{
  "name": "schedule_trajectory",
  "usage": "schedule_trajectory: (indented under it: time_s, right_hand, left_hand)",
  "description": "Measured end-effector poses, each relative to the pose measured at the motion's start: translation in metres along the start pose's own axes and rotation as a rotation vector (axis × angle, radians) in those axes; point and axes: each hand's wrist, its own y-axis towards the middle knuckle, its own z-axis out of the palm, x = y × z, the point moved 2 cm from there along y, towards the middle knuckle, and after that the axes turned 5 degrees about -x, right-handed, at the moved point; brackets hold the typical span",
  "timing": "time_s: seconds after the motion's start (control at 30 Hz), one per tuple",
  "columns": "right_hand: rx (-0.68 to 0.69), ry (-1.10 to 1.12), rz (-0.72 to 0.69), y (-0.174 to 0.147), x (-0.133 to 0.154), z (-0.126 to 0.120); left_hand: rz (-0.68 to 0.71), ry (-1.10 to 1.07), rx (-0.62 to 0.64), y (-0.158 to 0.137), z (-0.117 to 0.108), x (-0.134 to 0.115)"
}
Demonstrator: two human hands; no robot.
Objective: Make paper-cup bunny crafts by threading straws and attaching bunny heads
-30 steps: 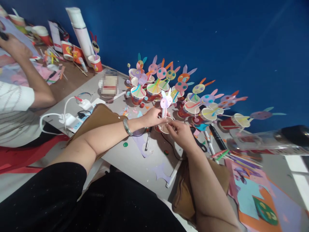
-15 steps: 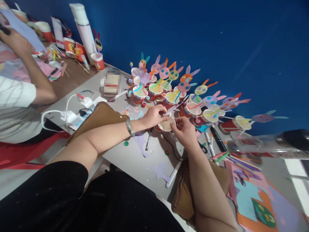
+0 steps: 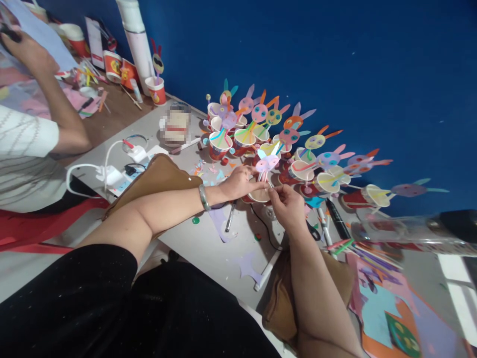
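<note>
A pale purple paper rabbit face (image 3: 267, 163) with white ears stands on thin straws above a paper cup (image 3: 256, 198). My left hand (image 3: 240, 183) is closed, its fingers pinching the rabbit at the face's lower left edge. My right hand (image 3: 287, 206) is closed too, thumb and fingertip together on the end of a straw at the cup's rim. The cup is partly hidden behind both hands. Behind it stand several red-and-white cups (image 3: 220, 143) with coloured straws and paper rabbit faces (image 3: 258, 113).
A pen (image 3: 230, 217), purple paper scraps (image 3: 249, 264) and a white marker (image 3: 266, 272) lie in front. At right are a black marker (image 3: 337, 219), a clear bottle (image 3: 402, 231) and coloured paper (image 3: 380, 308). White chargers (image 3: 108, 175) sit at left, near another person's arm (image 3: 65, 109).
The rabbit face, seen nearly edge-on before, has turned upright toward me above the cup. My right hand has moved from the cup's rim to a straw.
</note>
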Motion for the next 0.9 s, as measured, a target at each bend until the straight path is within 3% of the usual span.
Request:
schedule_trajectory:
  time_s: [0.63, 0.9]
  right_hand:
    - [0.013, 0.084, 0.045, 0.0041, -0.0067, -0.0008]
    - [0.033, 0.142, 0.047, 0.0039, -0.0071, 0.0007]
  left_hand:
    - [-0.075, -0.065, -0.122, -0.0012, 0.0028, 0.0082]
    - [-0.009, -0.018, -0.106, -0.0021, 0.0011, 0.0049]
